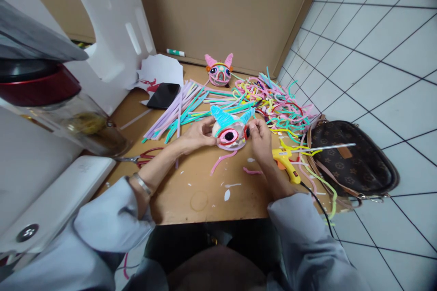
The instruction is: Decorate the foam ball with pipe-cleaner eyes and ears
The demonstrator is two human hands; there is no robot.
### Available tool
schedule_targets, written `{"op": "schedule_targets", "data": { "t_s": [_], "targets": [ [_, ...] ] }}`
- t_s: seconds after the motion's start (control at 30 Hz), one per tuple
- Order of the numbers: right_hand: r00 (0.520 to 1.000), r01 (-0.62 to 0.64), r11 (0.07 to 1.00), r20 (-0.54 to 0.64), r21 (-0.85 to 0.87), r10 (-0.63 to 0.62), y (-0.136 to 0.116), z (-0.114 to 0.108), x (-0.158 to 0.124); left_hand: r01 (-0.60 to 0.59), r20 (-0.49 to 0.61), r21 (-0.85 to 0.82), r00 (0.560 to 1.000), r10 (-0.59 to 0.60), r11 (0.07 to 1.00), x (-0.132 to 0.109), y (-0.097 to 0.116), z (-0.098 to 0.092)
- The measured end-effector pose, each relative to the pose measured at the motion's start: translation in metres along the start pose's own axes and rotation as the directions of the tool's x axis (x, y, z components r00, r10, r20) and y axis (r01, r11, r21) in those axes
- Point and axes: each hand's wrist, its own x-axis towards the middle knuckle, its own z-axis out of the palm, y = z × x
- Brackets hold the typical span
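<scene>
In the middle of the board, a craft animal head (pixel 223 122) with blue pipe-cleaner ears faces me. One pink-and-red eye with a black centre shows on its front left. My left hand (pixel 199 136) grips the head's left side, fingers behind and thumb in front. At the head's right side, my right hand (pixel 261 138) pinches a second black-and-red eye piece (pixel 247 132) against it. The fingers partly cover that piece, so I cannot tell whether it is attached. Just below lies a loose pink pipe cleaner (pixel 222 160).
A yellow glue gun (pixel 287 163) with its cord lies beside my right wrist, near a brown handbag (pixel 351 159). Behind are piled pipe cleaners (pixel 273 100), a finished-looking pink-eared head (pixel 219 75) and a phone (pixel 164 96). Red-handled scissors (pixel 145 158) and a glass jar (pixel 82 127) stand left.
</scene>
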Motion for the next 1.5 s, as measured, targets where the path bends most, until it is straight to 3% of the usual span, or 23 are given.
{"op": "schedule_targets", "data": {
  "t_s": [0.4,0.7,1.03,1.5],
  "targets": [
    [1.0,-0.018,0.998,-0.011,-0.06,0.018,0.0023,-0.0018,0.0015,0.005,0.007,-0.029,1.0,-0.005,1.0,-0.0011,0.002,0.0021],
    [0.999,-0.039,0.997,-0.031,0.066,0.041,-0.002,0.002,-0.0008,-0.006,0.022,-0.015,1.0,0.007,1.0,-0.0015,0.003,0.0014],
    [0.997,0.067,0.998,0.037,0.023,-0.068,-0.0032,-0.0019,-0.0014,0.0,0.001,-0.027,1.0,0.0,1.0,-0.0014,0.0021,0.0025],
    [0.999,0.05,0.995,0.004,0.083,-0.05,-0.0036,-0.0008,-0.002,-0.011,0.014,-0.022,1.0,0.012,1.0,-0.0005,-0.0005,0.0012]
  ]
}}
